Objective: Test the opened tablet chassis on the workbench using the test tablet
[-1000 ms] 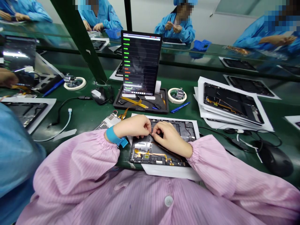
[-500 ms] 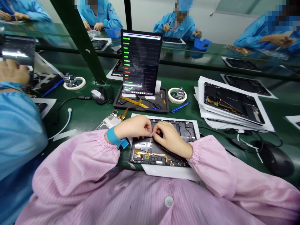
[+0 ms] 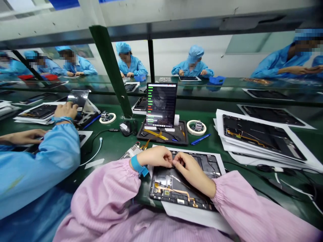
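An opened tablet chassis (image 3: pixel 176 191) lies on a white sheet (image 3: pixel 199 218) at the table's near edge, its black interior and an orange flex cable showing. My left hand (image 3: pixel 155 157), a blue strap round its wrist, and my right hand (image 3: pixel 193 173) meet over the chassis's upper middle. Both are closed in a pinch with fingertips almost touching, on something small that I cannot make out. A thin dark cable runs from under my right hand across the chassis. A loose circuit board (image 3: pixel 131 152) lies just left of my left hand.
An upright tablet (image 3: pixel 161 105) with lit test lines stands in a black tray (image 3: pixel 163 136). Tape rolls (image 3: pixel 196 127), a blue pen (image 3: pixel 200 139) and a mouse (image 3: pixel 125 127) lie around it. Stacked chassis (image 3: pixel 259 137) sit right. A co-worker's blue sleeve (image 3: pixel 42 161) is close on the left.
The camera has tilted up, so the bench and hands sit lower in view. My hands stay pinched at the same spot on the chassis. The co-worker's arm has reached further over their own bench.
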`<action>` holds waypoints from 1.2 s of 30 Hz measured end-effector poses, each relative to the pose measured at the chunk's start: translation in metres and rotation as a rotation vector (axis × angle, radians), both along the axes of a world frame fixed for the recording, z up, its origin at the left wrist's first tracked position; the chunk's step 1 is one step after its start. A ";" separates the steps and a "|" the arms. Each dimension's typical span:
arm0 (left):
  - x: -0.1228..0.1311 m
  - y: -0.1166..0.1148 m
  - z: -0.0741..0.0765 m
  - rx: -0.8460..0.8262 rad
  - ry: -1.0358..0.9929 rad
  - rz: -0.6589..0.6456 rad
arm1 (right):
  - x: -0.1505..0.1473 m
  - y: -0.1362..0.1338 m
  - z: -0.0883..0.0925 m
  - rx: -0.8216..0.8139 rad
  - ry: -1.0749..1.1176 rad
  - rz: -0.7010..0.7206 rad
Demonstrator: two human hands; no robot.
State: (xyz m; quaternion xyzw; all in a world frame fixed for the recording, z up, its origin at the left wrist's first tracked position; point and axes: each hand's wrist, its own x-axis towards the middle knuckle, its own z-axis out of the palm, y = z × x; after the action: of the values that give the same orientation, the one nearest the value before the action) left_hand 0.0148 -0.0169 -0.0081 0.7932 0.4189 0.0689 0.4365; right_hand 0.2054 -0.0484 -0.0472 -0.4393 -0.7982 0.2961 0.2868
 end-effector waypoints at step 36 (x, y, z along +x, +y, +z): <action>0.110 0.010 -0.027 0.713 0.332 0.113 | 0.166 -0.037 0.065 0.070 -0.629 -0.276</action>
State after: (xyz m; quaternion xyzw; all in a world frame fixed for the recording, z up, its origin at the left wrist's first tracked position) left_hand 0.1243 -0.0073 -0.0355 0.8710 0.4768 0.1047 0.0553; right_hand 0.3710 -0.0854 0.0177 -0.6028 -0.7903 0.0768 0.0789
